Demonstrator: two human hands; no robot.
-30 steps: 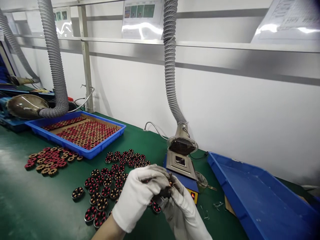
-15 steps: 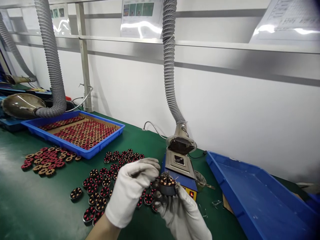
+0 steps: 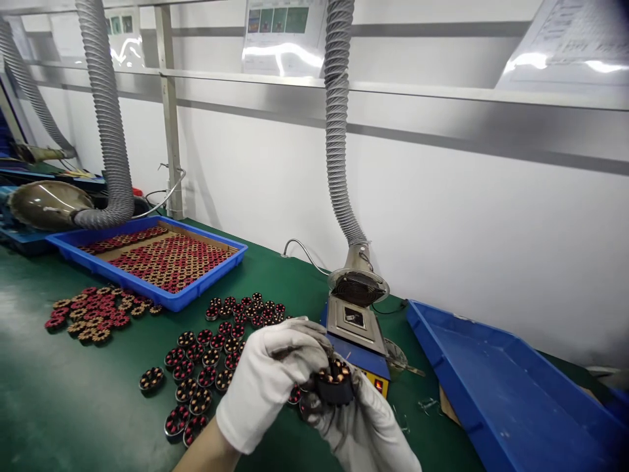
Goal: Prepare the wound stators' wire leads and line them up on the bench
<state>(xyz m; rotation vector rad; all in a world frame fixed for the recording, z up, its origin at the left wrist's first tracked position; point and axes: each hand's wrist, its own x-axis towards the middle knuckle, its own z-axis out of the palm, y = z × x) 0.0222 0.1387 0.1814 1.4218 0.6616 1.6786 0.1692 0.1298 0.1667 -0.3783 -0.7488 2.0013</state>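
Both of my hands wear white gloves with darkened fingertips. My right hand grips a motor stator, a black ring with copper windings inside, by its side. My left hand is at the upper left edge of that stator, its fingers bent and pressed together. Whatever lies between the left fingertips is hidden. To the left, several similar black-ringed stators with red or copper windings lie on the green table. Behind my hands stands a solder pot with a metal top and a lit red switch.
A fume hood on a grey hose hangs over the solder pot. At the right, a blue tray sits tilted. A second blue tray holds rows of ringless cores, with loose cores before it. Wire bits lie on the table.
My left hand has moved right and down, and its fingers now meet the stator. The stator has shifted slightly right and lower in my right hand's grip.
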